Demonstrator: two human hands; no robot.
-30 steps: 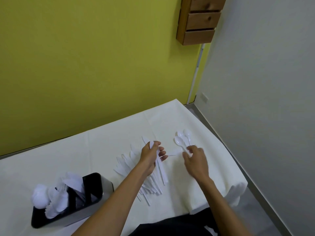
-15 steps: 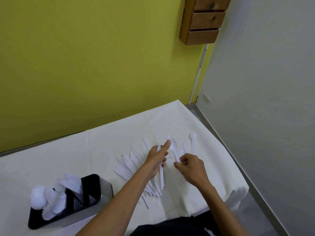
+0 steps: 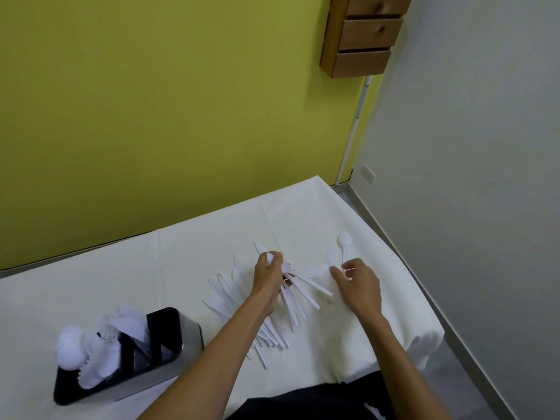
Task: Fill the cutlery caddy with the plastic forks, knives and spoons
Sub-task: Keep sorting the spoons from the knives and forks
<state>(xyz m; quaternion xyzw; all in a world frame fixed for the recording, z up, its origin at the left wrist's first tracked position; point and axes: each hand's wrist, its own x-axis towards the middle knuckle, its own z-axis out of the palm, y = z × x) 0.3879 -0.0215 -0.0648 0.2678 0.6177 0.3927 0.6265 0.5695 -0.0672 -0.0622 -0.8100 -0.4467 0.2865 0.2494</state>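
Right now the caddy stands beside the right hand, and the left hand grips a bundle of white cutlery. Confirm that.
Wrong side. The head view shows the caddy out past the left arm, far from the right hand. The left hand does grip a bundle of white cutlery.

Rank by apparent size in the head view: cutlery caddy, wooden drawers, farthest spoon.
Largest: cutlery caddy, nearest the camera.
Then: wooden drawers, cropped by the frame.
Smallest: farthest spoon.
Real order of caddy and drawers is unsure.
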